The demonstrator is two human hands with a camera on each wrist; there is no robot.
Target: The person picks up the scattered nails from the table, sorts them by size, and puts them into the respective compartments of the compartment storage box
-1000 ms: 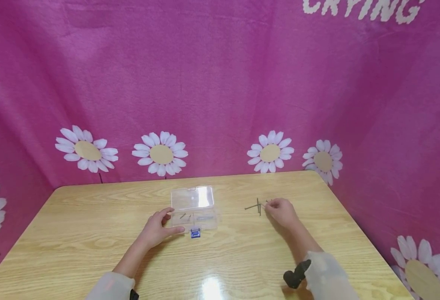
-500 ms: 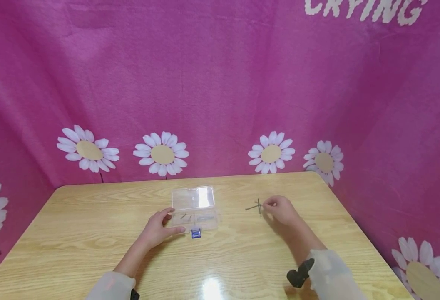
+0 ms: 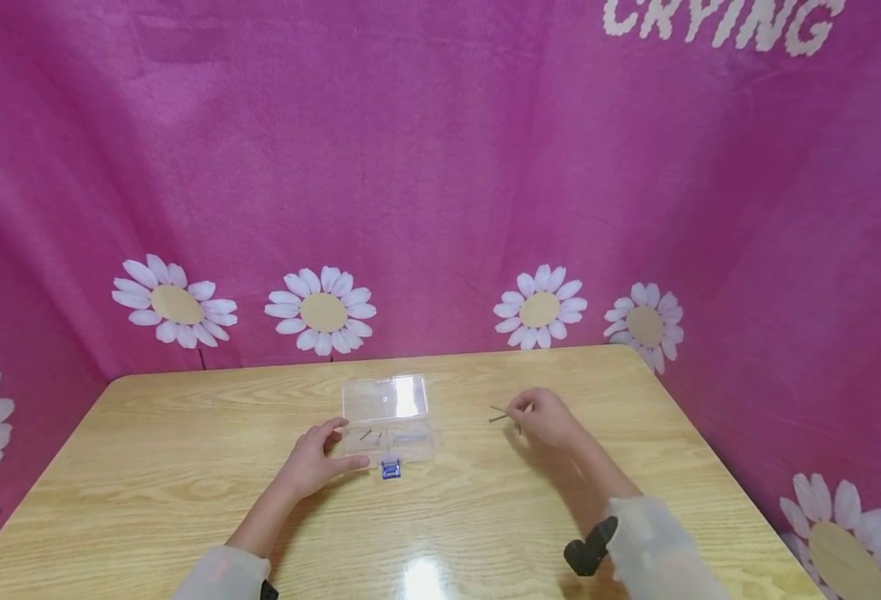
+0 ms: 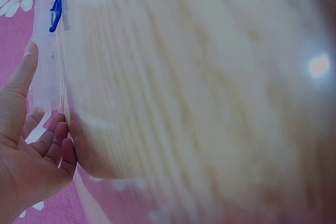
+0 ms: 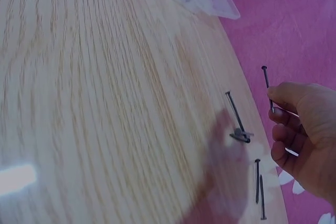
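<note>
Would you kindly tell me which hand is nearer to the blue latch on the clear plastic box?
The left hand: its thumb ends just left of the blue latch. The right hand is well to the latch's right, pinching a nail.

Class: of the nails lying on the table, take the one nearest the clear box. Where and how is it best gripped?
Pinch this nail on its shaft just under the head, probably coming down from above at the end toward the clear box. That thin end lies free on the table, while the far end appears crossed with another nail.
</note>
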